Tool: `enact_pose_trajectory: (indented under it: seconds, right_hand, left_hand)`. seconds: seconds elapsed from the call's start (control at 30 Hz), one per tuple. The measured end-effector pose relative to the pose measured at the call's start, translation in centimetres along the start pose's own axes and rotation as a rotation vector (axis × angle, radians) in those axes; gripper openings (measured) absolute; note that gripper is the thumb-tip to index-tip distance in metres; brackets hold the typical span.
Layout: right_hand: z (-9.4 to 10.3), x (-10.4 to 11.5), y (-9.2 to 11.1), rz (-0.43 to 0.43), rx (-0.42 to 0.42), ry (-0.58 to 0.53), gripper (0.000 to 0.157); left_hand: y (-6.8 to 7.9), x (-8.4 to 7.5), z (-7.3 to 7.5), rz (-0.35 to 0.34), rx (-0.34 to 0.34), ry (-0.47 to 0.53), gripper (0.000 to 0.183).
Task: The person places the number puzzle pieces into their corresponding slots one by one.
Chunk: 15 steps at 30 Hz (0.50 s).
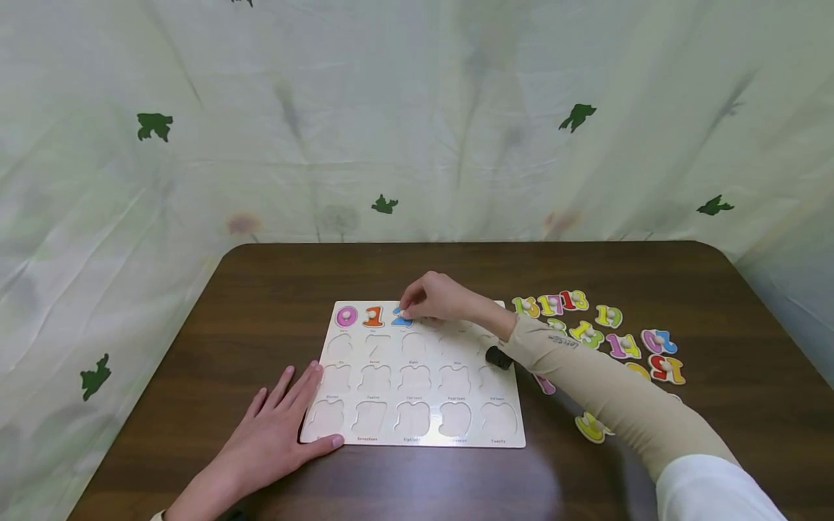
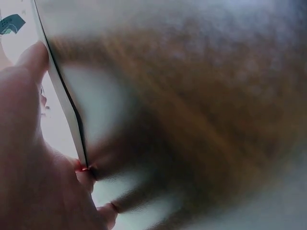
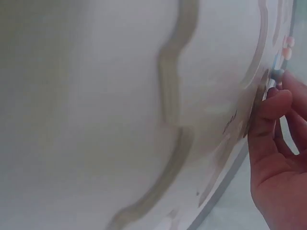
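while the left hand (image 1: 272, 428) spreads along one edge of the board (image 1: 435, 394), the right hand (image 1: 441, 297) pinches blue 2 (image 1: 401, 322).

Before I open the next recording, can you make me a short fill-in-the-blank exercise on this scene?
1. The right hand holds the blue piece, the number ____.
2. Between the round zero and the blue piece sits the number ____.
3. In the head view, the left hand touches the white board near its bottom ____ corner.
4. In that view, the loose pieces lie to the board's ____.

Missing words: two; one; left; right.
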State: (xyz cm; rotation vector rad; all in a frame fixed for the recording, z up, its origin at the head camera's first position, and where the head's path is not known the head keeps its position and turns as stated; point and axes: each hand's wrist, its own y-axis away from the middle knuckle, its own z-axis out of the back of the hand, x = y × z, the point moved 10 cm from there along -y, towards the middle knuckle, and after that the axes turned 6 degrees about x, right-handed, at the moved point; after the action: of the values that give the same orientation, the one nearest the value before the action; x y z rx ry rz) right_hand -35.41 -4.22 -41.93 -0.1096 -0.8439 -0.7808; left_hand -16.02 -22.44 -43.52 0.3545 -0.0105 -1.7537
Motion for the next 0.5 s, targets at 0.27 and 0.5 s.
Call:
enact_pose_trajectory:
  seconds: [0.27,0.5]
  right_hand:
    - [1.3,0.4,1.2,0.073,0.022,-0.048,0.017]
    - [3.2,1.7,2.8,0.148,-0.017,-0.049,0.022]
  left_hand:
    - [0.0,-0.1,0.1,-0.005,0.001,0.002,0.111]
    - [0.0,0.0,0.0,-0.006,-0.001,0.000,0.112]
